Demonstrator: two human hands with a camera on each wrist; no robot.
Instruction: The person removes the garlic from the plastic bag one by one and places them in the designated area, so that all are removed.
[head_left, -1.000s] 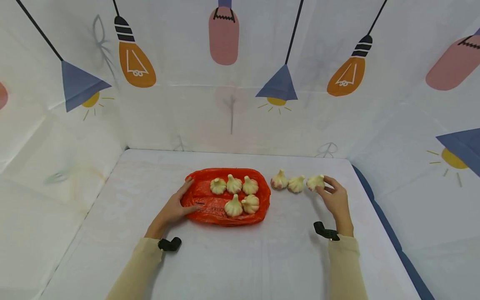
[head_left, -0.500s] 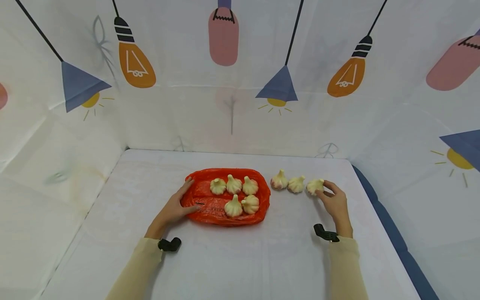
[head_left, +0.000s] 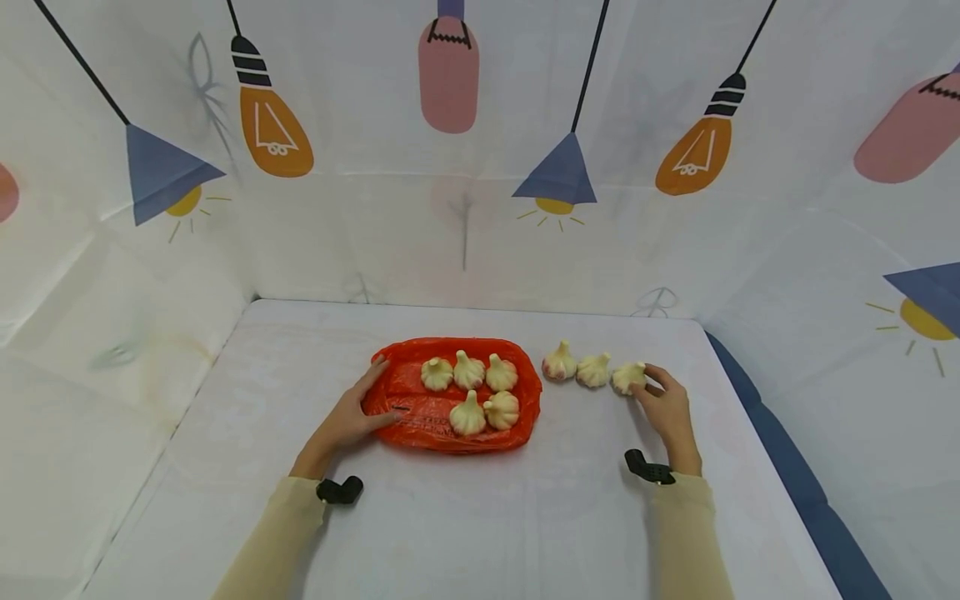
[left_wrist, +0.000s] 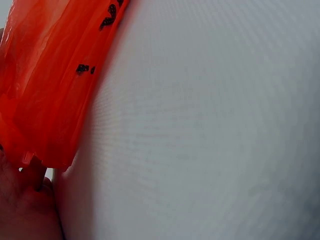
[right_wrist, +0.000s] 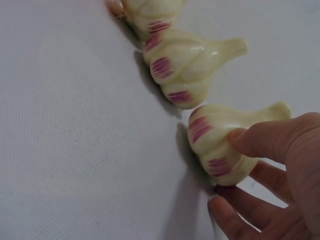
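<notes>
White cloth covers the table, and printed lamps and bulbs hang across the backdrop behind it. On the right side the right hand pinches a garlic bulb between thumb and curled fingers; the wrist view shows the thumb on top of the bulb and fingers below it, with the bulb sitting on the cloth. It is the rightmost of a row of three: a second bulb lies just beside it, nearly touching, and a third bulb with a pinkish side comes next, close to the edge of an orange bag. That bag lies flat near the table's middle and carries five more bulbs, three in a back row and two in front. The left hand rests on the bag's left end with fingers mostly straight, spread over the plastic, thumb toward the front edge. Both forearms wear beige sleeves.
</notes>
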